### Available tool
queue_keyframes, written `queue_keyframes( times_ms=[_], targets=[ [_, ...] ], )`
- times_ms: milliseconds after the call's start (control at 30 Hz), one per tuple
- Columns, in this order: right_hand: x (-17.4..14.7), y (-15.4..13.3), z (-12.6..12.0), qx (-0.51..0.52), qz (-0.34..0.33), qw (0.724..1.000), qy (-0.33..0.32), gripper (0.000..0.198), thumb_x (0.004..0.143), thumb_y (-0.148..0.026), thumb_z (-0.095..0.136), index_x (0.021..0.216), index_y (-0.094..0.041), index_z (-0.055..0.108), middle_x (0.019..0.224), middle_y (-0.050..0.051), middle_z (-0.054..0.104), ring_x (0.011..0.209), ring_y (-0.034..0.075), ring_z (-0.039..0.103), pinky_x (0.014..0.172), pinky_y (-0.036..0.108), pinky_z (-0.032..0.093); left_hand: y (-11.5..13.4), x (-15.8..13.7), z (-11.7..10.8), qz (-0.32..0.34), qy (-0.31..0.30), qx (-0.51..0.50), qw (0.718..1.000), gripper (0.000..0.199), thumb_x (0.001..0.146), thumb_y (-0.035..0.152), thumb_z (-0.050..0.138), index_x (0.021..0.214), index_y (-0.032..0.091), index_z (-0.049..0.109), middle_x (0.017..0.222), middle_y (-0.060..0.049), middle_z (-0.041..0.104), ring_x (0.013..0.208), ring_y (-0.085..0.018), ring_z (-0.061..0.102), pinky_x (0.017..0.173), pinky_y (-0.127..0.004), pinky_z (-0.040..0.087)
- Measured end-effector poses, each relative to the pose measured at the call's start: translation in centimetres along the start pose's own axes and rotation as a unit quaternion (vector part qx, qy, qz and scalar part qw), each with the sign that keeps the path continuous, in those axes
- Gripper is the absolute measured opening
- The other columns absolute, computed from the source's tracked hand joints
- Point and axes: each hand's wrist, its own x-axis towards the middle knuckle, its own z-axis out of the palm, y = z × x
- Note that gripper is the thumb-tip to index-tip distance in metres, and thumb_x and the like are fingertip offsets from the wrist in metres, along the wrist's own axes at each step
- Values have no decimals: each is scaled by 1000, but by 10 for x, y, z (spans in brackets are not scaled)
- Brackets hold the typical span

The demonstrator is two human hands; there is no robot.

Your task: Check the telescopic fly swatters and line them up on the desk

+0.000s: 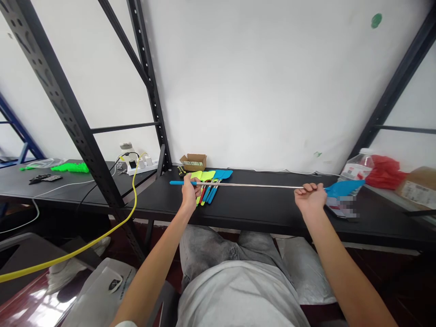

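Observation:
A blue fly swatter (259, 185) with a long thin metal rod is stretched level between my hands, above the black table. My left hand (190, 190) is closed around it beside the blue handle, whose end sticks out to the left. At the other end my right hand (310, 196) grips the rod just short of the flat blue head. Behind and under my left hand lies a group of several fly swatters (211, 193) with yellow-green and blue heads and short rods. My left hand partly covers them.
An open cardboard box (194, 162) stands by the wall. To the right are a clear plastic jar (357, 165), a red plastic bag (384, 171) and a carton (418, 188). A black rack post (71, 109) rises on the left, where a yellow cable (134, 190) hangs across.

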Motion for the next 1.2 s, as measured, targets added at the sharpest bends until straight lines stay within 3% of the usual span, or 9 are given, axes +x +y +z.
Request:
queue_keyframes(
  times_ms=[267, 567, 1000, 1200],
  targets=[
    [-3, 8, 3, -13, -25, 1000, 7, 42, 103, -39, 26, 65, -21, 29, 51, -8, 29, 36, 6, 28, 36, 19, 29, -2, -2, 3, 30, 10, 2, 1000, 40, 87, 40, 39, 53, 22, 26, 44, 8, 13, 33, -5, 13, 35, -20, 16],
    [-19, 27, 13, 12, -3, 1000, -13, 44, 103, -40, 28, 64, -21, 30, 50, -8, 29, 38, 7, 28, 37, 19, 29, -16, -18, 26, 21, -3, 4, 1000, 39, 86, 38, 38, 53, 23, 24, 43, 7, 14, 35, -7, 16, 37, -21, 17],
    [-35, 49, 20, -12, -17, 999, -42, 45, 101, -46, 32, 65, -21, 32, 53, -7, 34, 40, 7, 32, 42, 19, 36, -25, -23, 32, 29, -11, 3, 1000, 39, 87, 39, 39, 56, 22, 21, 47, 7, 14, 35, -6, 16, 37, -21, 18],
    [-52, 60, 27, 5, 4, 999, -52, 45, 102, -44, 28, 67, -21, 42, 54, -5, 41, 41, 7, 35, 43, 20, 36, -28, -31, 41, 25, -47, -5, 999, 35, 84, 36, 39, 55, 22, 26, 47, 7, 16, 37, -6, 15, 38, -21, 16]
  ],
)
